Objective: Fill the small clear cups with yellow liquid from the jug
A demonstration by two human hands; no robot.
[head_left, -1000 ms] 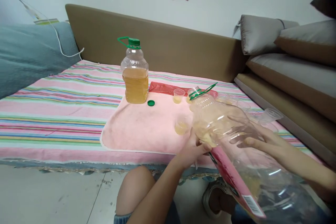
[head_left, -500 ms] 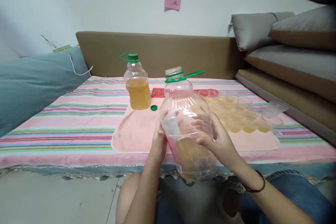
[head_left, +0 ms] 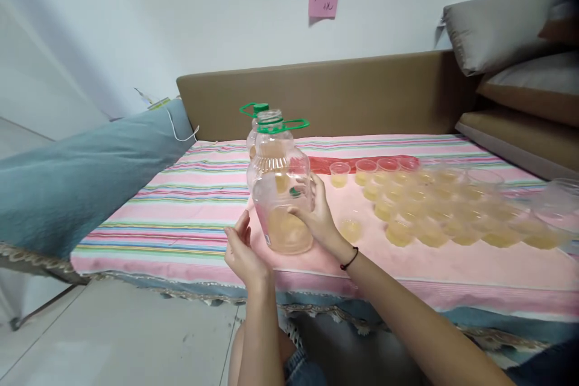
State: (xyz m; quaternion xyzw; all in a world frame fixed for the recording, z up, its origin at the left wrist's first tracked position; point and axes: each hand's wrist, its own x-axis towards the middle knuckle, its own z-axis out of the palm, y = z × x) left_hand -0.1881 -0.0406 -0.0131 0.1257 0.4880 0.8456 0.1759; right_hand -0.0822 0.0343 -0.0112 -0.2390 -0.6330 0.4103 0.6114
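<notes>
A large clear plastic bottle (head_left: 284, 232), uncapped, stands upright at the left of the pink mat, with some pale yellow liquid at its bottom and a green ring handle (head_left: 295, 125) round its neck. My right hand (head_left: 316, 211) is wrapped against its right side, thumb in front. Just left of the base, my left hand (head_left: 244, 253) is open, fingers apart and holding nothing. Behind this bottle, mostly hidden, is a second bottle (head_left: 251, 137) with a green cap on. A loose green cap (head_left: 294, 192) shows through the clear plastic.
Several clear cups (head_left: 459, 229) of yellow liquid cover the right of the pink mat (head_left: 434, 265). One cup (head_left: 351, 228) stands apart near my right wrist. Red plastic wrapping (head_left: 321, 165) lies behind them. Stacked cushions (head_left: 515, 87) rise at the right, a blue-covered armrest (head_left: 104, 151) at the left.
The uncapped bottle has moved from over the front edge, tilted, to standing upright on the mat. My left hand has let go of it. The view has swung left.
</notes>
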